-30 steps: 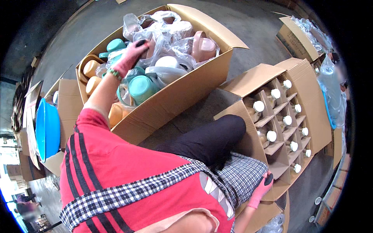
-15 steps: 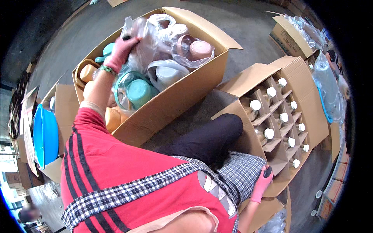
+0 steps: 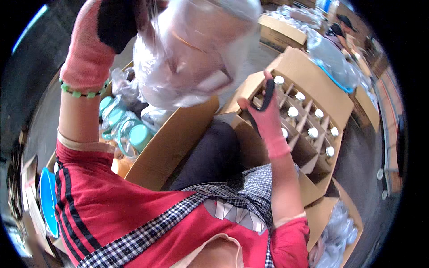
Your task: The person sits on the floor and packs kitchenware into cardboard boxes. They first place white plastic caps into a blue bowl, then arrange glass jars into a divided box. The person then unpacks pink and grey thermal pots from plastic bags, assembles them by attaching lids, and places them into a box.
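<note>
My left hand (image 3: 105,35), in a pink and black work glove, is raised high and closed on a clear plastic bag (image 3: 192,53). Something pale and pinkish shows through the film, too blurred to name. Below the bag stands a long cardboard box (image 3: 178,134) with teal plastic pitchers (image 3: 139,135) and other wrapped wares inside. My right hand (image 3: 268,116), gloved alike, holds nothing, thumb and fingers spread. It hovers by the left side of a divided cardboard box (image 3: 308,172), where white-capped bottles (image 3: 313,132) stand in the compartments.
At the left rim is a blue basin (image 3: 48,201). Another carton with crumpled plastic film (image 3: 337,228) sits at lower right. Further boxes (image 3: 281,33) and film-covered goods (image 3: 333,58) lie at the far right, where another person (image 3: 342,33) is at work.
My left hand has lifted the plastic bag out of the long box, up toward me. My right hand has left the lower edge of the bottle box, risen and spread its fingers.
</note>
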Motion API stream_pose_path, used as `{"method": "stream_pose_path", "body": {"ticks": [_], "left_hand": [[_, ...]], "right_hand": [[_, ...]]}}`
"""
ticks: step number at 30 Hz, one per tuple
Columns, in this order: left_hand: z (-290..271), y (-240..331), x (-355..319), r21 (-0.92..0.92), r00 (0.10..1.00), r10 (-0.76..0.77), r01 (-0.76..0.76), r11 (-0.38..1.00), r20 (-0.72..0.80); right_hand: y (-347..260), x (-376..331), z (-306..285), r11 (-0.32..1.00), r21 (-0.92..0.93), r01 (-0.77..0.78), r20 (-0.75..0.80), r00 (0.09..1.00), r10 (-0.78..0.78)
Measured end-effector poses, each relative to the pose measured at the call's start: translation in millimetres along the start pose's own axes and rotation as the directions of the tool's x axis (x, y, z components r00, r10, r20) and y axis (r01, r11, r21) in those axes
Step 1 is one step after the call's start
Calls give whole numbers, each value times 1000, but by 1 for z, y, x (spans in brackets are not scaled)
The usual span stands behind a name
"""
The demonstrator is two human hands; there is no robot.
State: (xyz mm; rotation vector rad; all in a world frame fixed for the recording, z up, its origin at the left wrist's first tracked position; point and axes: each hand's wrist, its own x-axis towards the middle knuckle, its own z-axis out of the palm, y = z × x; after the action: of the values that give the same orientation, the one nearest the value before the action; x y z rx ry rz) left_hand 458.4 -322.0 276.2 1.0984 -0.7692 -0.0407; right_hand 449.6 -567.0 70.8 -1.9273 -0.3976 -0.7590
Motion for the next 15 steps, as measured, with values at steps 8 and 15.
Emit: {"method": "stream_pose_path", "body": {"ticks": [8,15], "left_hand": [[94,-47,-35,200,963,222,-250,947,152],[100,-94,-76,-87,907,-413,419,904,81]], "right_hand": [[-7,-25,-95,895,315,-316,-322,852,414],[54,-100,-101,843,-64,-534,-369,798,477]]}}
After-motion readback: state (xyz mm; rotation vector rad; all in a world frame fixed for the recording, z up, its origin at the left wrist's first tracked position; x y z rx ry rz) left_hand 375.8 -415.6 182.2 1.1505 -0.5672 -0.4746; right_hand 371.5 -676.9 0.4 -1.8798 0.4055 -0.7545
